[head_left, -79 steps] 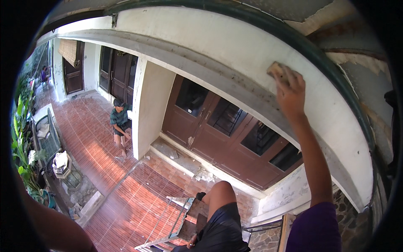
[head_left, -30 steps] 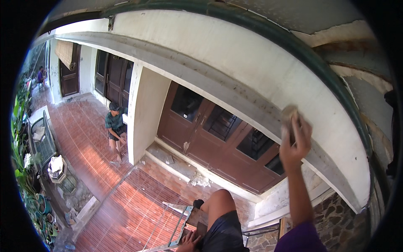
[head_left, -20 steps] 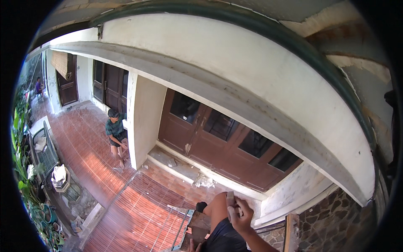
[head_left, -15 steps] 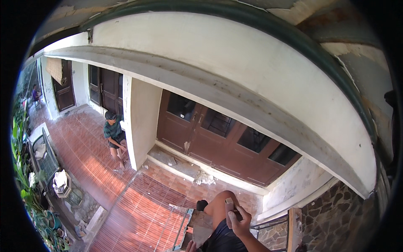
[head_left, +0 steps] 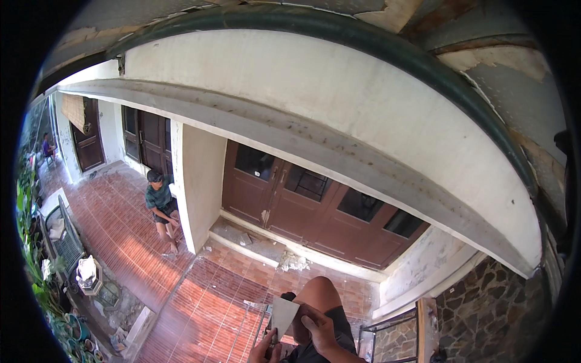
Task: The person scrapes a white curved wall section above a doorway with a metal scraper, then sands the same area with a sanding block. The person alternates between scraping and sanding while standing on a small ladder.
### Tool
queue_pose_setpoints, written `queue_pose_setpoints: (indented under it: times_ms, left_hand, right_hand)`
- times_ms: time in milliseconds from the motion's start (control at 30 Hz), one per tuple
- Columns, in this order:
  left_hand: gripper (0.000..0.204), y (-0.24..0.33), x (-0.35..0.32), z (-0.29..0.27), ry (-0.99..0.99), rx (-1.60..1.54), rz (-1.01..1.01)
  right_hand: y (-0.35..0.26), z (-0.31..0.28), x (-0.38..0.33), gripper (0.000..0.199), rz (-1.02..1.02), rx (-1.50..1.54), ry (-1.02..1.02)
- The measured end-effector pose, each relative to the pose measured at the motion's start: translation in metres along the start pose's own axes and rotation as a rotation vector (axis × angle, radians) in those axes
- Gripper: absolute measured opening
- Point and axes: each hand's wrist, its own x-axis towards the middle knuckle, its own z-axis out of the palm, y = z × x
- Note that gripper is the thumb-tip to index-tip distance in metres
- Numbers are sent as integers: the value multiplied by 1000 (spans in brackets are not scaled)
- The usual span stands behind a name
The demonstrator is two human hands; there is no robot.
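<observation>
Low in the view, a pale grey, flat, straight-edged piece (head_left: 284, 314) stands tilted above my lap. My left hand (head_left: 264, 349) grips its lower end, thumb against the face. My right hand (head_left: 319, 327) is at its right edge with the fingers curled. Whatever lies inside those right fingers is hidden; a brownish patch shows beneath them. My bent bare knee (head_left: 322, 293) rises just behind the hands, above dark shorts.
A metal-framed stand (head_left: 257, 320) is left of my hands. Black railing and a wooden post (head_left: 427, 330) stand to the right. Brown doors (head_left: 315, 215) are ahead, with rubble (head_left: 295, 261) at their step. A person (head_left: 160, 202) sits by the pillar; potted plants line the left.
My right hand has come down and left from its raised position with a brownish block. The pale flat piece is now lifted upright between both hands. The view has shifted slightly.
</observation>
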Motion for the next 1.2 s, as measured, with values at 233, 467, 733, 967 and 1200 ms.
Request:
queue_pose_setpoints:
  times_ms: [233, 467, 733, 967, 1200]
  left_hand:
    - [42, -6, -19, 10, -28, -28, -26]
    - [40, 3, -35, -6, -130, -133, -96]
    - [38, 6, -19, -21, 29, -43, 96]
    - [39, 1, -10, -24, 9, -91, 9]
    - [39, -30, -51, -37, -212, 50, -167]
  right_hand:
    - [7, 11, 5, 41, 83, 105, 2]
    - [-29, 10, 52, 35, -90, 69, -9]
    - [-23, 41, 31, 31, 43, 25, 10]
    - [27, 54, -14, 34, 174, -107, 54]
    - [-72, -7, 105, 42, -355, 278, 170]
